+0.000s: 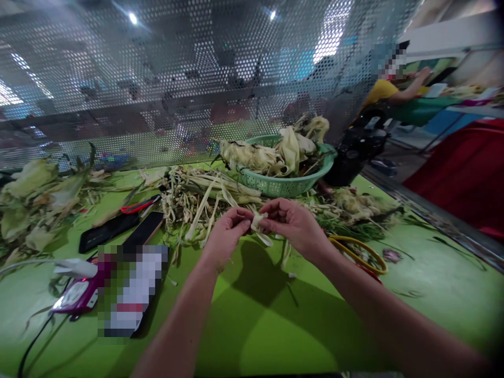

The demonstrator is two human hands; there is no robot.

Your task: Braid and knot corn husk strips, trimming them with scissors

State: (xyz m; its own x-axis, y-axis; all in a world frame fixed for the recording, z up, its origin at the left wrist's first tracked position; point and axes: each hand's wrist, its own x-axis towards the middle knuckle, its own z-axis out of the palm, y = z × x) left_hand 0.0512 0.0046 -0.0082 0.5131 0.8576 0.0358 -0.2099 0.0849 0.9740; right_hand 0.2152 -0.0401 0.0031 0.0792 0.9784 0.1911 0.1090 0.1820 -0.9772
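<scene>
A small pale piece of folded corn husk (258,221) is pinched between my two hands above the green tabletop (244,325). My left hand (230,231) grips its left side with thumb and forefinger. From the right, my right hand (289,223) holds it with thumb and fingers closed. A loose strip of husk hangs below the fingertips. Just beyond my hands lies a heap of dried husk strips and stalks (197,202). Behind it stands a green plastic basket (291,185) filled with husks and corn silk (255,157).
At left lie red-handled scissors (139,205), dark phones (144,231), a purple power strip (79,294) with a cable, and a husk pile (35,199). Yellow-handled scissors (362,254) rest by my right forearm. A perforated metal screen (177,84) stands behind; another person's arm (409,89) shows far right.
</scene>
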